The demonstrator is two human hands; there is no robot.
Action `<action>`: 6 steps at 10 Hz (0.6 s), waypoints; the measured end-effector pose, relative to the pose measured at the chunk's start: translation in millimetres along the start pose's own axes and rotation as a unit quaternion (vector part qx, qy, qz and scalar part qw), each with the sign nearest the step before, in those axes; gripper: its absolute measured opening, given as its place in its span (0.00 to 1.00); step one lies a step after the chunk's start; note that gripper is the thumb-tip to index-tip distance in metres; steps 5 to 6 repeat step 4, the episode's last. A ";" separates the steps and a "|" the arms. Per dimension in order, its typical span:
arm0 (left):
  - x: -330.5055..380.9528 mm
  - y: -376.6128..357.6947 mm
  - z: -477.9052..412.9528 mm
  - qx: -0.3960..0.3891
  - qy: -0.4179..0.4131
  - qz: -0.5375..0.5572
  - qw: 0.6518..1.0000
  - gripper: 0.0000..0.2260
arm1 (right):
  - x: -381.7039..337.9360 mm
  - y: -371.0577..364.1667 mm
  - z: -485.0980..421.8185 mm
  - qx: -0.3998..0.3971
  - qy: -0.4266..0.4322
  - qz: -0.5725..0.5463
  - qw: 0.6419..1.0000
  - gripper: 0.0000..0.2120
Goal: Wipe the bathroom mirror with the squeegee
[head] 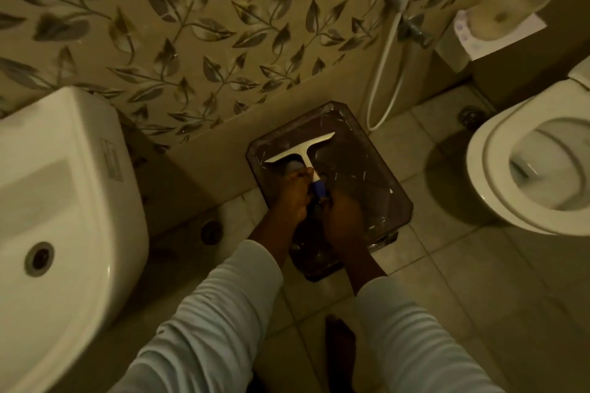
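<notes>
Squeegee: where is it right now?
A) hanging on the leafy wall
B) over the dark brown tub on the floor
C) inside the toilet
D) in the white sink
B: the left hand and right hand hold the squeegee by its handle above the dark brown tub on the floor.

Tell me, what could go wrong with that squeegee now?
Both the left hand and right hand grip the squeegee over the tub. If it is wet, drips may land on the floor tiles and make them slippery. The sink juts out close on the left, so standing up could mean a bump.
</notes>
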State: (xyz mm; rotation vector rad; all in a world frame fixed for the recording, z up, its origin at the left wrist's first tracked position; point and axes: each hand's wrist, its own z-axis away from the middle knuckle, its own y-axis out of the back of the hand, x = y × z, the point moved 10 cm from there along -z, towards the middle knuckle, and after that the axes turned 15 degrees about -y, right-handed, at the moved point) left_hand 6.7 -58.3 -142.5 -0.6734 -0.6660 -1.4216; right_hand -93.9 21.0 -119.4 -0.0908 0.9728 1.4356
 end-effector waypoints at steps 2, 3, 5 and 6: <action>6.8 1.1 5.4 0.018 0.001 -0.031 0.999 0.13 | 6.6 -3.0 0.6 -0.025 -0.045 0.005 0.999 0.14; 21.8 0.3 12.8 0.031 -0.019 -0.034 0.999 0.08 | -5.7 10.3 11.2 -0.011 -0.017 0.004 1.000 0.12; 48.3 11.5 31.0 0.055 -0.057 -0.066 0.995 0.07 | -15.3 22.9 22.8 0.005 -0.019 0.051 0.999 0.15; 48.3 11.5 31.0 0.055 -0.057 -0.066 0.995 0.07 | -15.3 22.9 22.8 0.005 -0.019 0.051 0.999 0.15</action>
